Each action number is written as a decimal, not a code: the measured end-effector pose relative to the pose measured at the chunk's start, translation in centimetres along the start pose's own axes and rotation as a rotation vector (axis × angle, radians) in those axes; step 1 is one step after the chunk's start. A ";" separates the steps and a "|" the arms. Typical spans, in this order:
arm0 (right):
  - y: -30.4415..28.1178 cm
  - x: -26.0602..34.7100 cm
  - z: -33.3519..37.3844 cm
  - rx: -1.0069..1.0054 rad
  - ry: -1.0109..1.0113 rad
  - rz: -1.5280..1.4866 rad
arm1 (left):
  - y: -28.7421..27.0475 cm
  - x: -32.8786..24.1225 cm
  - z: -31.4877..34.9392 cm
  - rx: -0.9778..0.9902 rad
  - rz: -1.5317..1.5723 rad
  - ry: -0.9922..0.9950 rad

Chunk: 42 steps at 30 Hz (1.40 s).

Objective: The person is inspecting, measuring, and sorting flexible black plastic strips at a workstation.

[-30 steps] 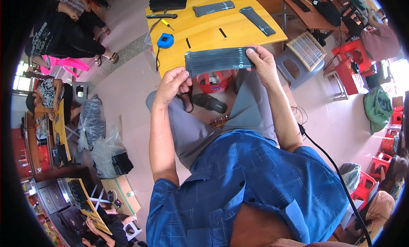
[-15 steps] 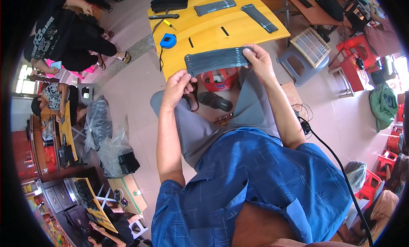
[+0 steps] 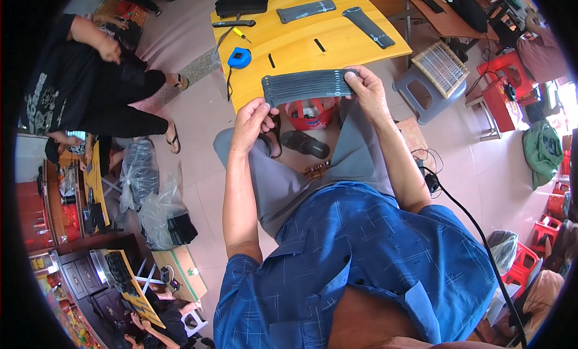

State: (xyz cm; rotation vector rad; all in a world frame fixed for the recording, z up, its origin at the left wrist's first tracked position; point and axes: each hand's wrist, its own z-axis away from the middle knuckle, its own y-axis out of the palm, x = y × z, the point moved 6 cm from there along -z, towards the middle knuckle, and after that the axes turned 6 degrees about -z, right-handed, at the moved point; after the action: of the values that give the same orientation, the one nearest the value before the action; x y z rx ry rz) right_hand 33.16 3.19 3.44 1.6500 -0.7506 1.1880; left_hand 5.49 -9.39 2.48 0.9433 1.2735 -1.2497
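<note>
A big yellow table (image 3: 289,48) stands in front of the person. On the floor to the left of the table are two clear bags (image 3: 138,168), and the nearer one has a stack of black things in it. A gray stool (image 3: 425,112) sits to the right of the table, with a woven rack (image 3: 441,69) on top. Below the table's near edge is a red basket (image 3: 312,121) with some things inside, too small to tell.

The dark band (image 3: 307,87) is held up in the air by the table's near edge. It is long and flat. Its long way goes from left to right, with the right end a bit higher and the white mark near that end. The left hand (image 3: 250,125) pinches the left end at its low corner, thumb and finger closed on it, the others curled. The right hand (image 3: 366,93) grips the right end, thumb on top and fingers behind. A blue tape measure (image 3: 239,58) lies on the table's left side.
</note>
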 end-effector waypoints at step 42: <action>-1.5 -2.1 -0.2 -0.028 0.063 -0.120 | 1.7 -1.9 -1.1 -0.032 0.012 0.033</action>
State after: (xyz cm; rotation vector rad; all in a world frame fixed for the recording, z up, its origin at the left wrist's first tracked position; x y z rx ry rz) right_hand 33.70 3.84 0.97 1.6042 -0.6177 1.1345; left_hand 7.23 -7.79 3.97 0.9507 1.3083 -1.2056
